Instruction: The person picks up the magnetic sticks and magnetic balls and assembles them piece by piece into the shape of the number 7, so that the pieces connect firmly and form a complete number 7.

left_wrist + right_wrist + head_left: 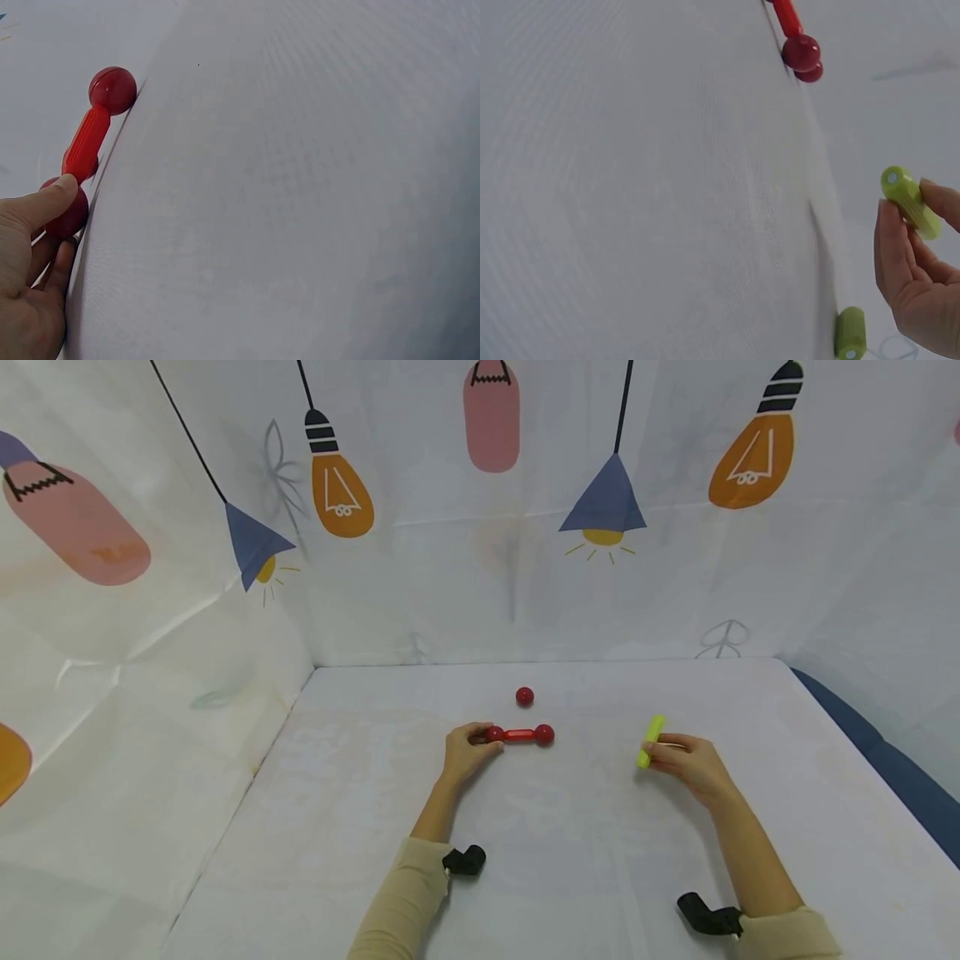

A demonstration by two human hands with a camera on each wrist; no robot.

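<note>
A red stick (519,735) joins two red balls, one at each end, and the piece lies on the white table. My left hand (467,755) pinches its left ball (69,210) between thumb and fingers, while the right-end ball (544,735) is untouched. Just behind this piece sits a loose red ball (525,697). Over on the right, my right hand (693,767) pinches a yellow-green stick (910,202) with a small silver disc in its end, raised above the table. A second yellow-green stick (850,333) rests on the surface below that hand in the right wrist view.
The white tabletop (555,843) meets a pale sheet (450,585) printed with lamps and bulbs at the back and left. Something dark blue (862,727) stands along the right edge. Black mounts (465,861) stick out from both sleeves.
</note>
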